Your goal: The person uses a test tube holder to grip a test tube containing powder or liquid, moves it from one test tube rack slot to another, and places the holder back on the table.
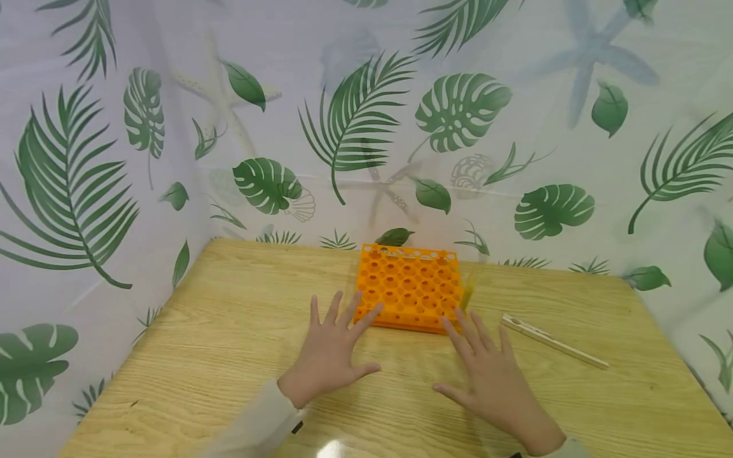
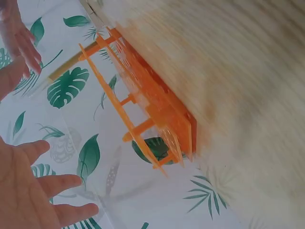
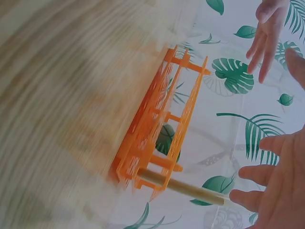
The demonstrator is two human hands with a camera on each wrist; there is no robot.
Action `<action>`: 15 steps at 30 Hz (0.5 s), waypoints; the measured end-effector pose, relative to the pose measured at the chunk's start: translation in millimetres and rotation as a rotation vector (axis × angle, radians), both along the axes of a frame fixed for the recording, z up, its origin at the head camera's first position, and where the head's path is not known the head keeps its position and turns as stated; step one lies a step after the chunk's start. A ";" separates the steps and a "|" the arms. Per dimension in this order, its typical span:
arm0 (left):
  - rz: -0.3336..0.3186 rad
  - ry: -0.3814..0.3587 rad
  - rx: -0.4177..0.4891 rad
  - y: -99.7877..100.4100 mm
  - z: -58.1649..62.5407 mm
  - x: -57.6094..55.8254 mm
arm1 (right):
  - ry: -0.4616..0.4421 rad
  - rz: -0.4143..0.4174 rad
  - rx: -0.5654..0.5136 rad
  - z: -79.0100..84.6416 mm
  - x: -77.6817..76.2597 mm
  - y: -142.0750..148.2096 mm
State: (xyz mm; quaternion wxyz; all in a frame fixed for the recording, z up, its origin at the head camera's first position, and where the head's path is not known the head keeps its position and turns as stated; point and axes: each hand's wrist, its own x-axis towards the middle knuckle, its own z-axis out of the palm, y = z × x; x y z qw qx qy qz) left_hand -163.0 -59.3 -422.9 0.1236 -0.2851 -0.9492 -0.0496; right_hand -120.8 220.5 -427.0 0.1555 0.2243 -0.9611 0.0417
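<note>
An orange test tube rack (image 1: 409, 286) with rows of round holes stands toward the back of the table. One test tube (image 1: 467, 294) with yellow liquid stands in the rack's right side; in the right wrist view this tube (image 3: 190, 191) rises past the top plate. My left hand (image 1: 329, 353), fingers spread, hovers before the rack's left front corner, overlapping it in the head view. Spread likewise, my right hand (image 1: 492, 378) is near the right front corner. Neither hand holds anything. The left wrist view shows the rack (image 2: 147, 109) beyond my left fingers.
A wooden test tube clamp (image 1: 554, 341) lies on the table (image 1: 200, 356) to the right of the rack. Behind and at the sides hangs white cloth (image 1: 366, 38) printed with green leaves and starfish.
</note>
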 end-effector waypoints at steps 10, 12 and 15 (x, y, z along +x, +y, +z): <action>-0.122 0.092 -0.002 -10.1 15.3 -21.7 | 0.093 0.043 -0.020 9.5 -2.6 35.8; -0.155 0.111 -0.014 -10.5 16.2 -28.6 | 0.100 0.041 -0.033 11.8 -4.7 45.7; -0.201 0.148 -0.041 -11.0 15.5 -39.1 | 0.118 0.042 -0.056 14.2 -7.8 60.9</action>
